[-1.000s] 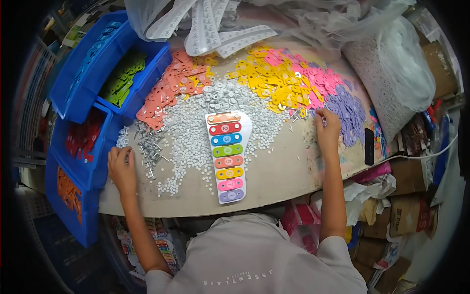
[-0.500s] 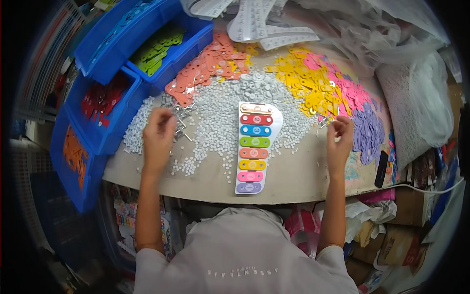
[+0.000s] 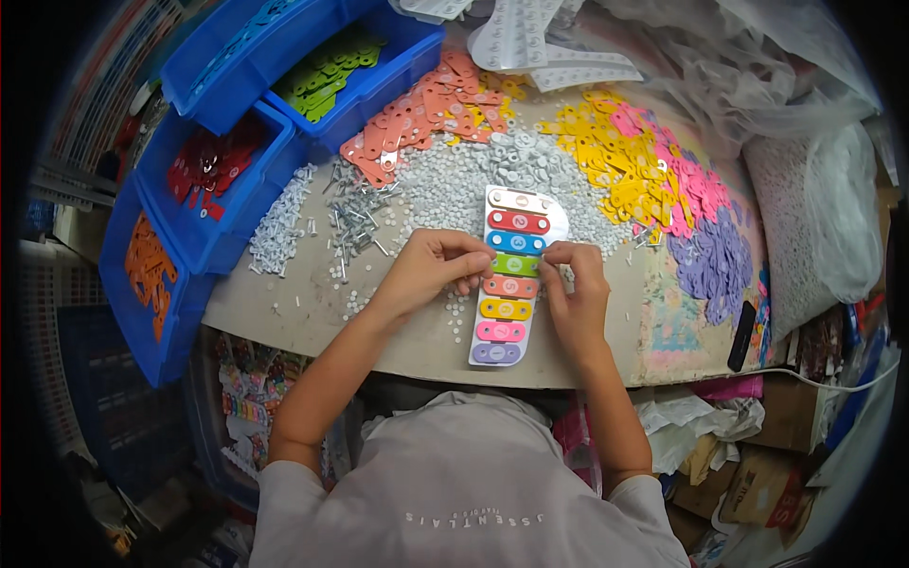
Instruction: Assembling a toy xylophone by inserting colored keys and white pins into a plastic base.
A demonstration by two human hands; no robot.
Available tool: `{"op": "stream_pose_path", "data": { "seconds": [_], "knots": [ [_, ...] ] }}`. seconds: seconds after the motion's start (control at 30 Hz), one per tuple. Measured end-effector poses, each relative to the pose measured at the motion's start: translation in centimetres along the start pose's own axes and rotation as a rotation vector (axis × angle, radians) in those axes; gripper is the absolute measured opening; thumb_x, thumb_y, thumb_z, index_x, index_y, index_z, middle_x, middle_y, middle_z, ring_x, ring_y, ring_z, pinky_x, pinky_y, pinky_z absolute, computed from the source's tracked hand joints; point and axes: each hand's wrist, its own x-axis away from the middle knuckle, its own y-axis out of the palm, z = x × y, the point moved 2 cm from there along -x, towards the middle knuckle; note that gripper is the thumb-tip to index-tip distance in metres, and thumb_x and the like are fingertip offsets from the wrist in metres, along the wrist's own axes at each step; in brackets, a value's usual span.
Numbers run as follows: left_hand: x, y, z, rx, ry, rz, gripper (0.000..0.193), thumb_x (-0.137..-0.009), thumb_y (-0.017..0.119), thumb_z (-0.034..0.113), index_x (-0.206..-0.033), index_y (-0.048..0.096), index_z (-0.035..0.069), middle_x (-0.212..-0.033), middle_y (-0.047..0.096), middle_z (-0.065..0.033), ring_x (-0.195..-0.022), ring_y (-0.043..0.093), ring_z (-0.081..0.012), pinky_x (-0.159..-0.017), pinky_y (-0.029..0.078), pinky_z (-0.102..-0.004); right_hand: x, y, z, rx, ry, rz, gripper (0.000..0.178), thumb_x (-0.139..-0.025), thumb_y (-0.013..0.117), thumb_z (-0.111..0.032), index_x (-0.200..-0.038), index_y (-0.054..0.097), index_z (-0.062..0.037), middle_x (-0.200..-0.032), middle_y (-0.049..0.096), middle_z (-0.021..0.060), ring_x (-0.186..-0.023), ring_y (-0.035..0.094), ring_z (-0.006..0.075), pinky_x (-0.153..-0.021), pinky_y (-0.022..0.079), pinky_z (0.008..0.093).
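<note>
Blue bins, coloured strips inside, left hand and right hand pinched at xylophone

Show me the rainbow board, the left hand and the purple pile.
Rainbow board [image 3: 515, 266]: head view, green bar.
Left hand [image 3: 428, 269]: head view, its back.
Purple pile [image 3: 710, 267]: head view, its middle.

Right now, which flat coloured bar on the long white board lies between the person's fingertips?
The flat green bar, fourth from the top, below the blue bar, above the coral bar: left hand at one end, right hand at the other.
</note>
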Motion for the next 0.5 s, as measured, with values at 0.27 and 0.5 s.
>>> {"op": "stream_pose_path", "data": {
  "seconds": [0.27, 0.5],
  "knots": [
    [-0.8, 0.2, -0.6, -0.032, -0.021, -0.011, 0.015, -0.094, 0.072, 0.013, -0.101, 0.071, -0.001, -0.082, 0.071, -0.0047, -0.067, 0.062, -0.0063, -0.058, 0.05, -0.0196, -0.1, 0.1, 0.0, 0.071, -0.106, -0.005, 0.015, -0.083, 0.072, 0.004, -0.092, 0.061, -0.0011, -0.095, 0.067, 0.0113, -0.093, 0.062, 0.0268, -0.082, 0.05, 0.0363],
    [-1.2, 0.5, -0.4, -0.154, -0.116, 0.112, 0.042, -0.094, 0.074, 0.02, -0.124, 0.051, 0.002, -0.071, 0.061, -0.0002, -0.056, 0.05, -0.0048, -0.046, 0.035, -0.0209, 0.0, -0.2, 1.9, -0.395, 0.458, -0.148, 0.018, -0.095, 0.071, -0.015, -0.093, 0.057, -0.0038, -0.073, 0.058, 0.0019, -0.064, 0.055, 0.009, -0.058, 0.042, 0.0234]
  ]
}}
